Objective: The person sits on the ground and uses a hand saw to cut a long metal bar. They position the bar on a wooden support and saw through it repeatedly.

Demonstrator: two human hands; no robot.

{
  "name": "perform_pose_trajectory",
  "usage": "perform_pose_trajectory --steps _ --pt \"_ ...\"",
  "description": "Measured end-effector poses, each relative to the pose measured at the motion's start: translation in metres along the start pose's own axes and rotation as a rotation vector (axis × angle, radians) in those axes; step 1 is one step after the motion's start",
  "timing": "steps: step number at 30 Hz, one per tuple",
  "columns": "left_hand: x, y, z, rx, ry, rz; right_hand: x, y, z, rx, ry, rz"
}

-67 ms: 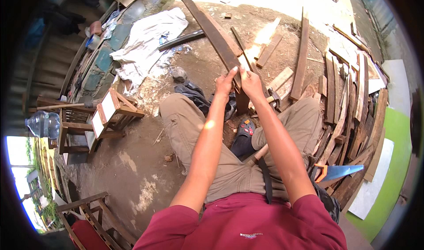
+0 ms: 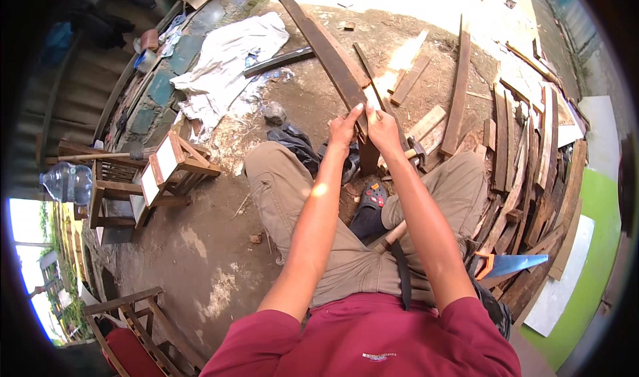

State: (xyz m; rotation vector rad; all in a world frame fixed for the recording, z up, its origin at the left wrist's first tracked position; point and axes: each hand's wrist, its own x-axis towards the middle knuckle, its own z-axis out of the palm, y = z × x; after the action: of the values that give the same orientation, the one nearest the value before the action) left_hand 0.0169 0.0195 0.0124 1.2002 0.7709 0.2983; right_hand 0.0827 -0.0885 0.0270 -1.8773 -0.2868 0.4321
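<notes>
A long dark wooden plank (image 2: 326, 52) slants away from me toward the far left, its near end between my hands. My left hand (image 2: 343, 126) grips the left edge of that end, thumb on top. Close beside it, my right hand (image 2: 384, 132) is closed on the right edge, its thumb also pressed on the wood. The fingers underneath are hidden. Another dark piece of wood (image 2: 368, 158) shows just below the hands, between my knees. Beside my right forearm a hammer (image 2: 417, 148) lies partly covered.
Several boards and offcuts (image 2: 526, 157) are heaped at right. A handsaw (image 2: 514, 264) with an orange handle lies by my right hip. At left stand a small wooden frame (image 2: 160, 170) and a clear bottle (image 2: 68, 182). Black plastic (image 2: 293, 144) and white cloth (image 2: 236, 50) lie ahead.
</notes>
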Motion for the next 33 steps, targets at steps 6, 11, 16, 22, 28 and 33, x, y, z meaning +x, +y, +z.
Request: perform_pose_trajectory --steps 6,11,16,22,28,33 --pt "0.027 0.000 -0.002 0.061 0.216 0.073 0.007 0.001 0.002 -0.024 -0.034 -0.023" --pt "0.057 0.014 -0.012 0.019 0.274 -0.026 -0.005 -0.009 0.001 0.031 0.059 -0.097" --pt "0.069 0.019 -0.005 0.181 0.239 0.241 0.002 0.000 0.002 0.033 0.064 -0.086" --pt "0.067 0.030 -0.024 0.517 0.270 0.164 -0.002 -0.010 0.004 0.044 0.010 -0.057" --pt "0.007 0.033 0.012 0.715 0.440 0.339 0.000 0.002 0.001 0.041 0.082 -0.118" --pt "-0.004 0.025 0.007 0.713 0.306 0.231 0.005 0.010 0.000 0.154 -0.022 -0.047"
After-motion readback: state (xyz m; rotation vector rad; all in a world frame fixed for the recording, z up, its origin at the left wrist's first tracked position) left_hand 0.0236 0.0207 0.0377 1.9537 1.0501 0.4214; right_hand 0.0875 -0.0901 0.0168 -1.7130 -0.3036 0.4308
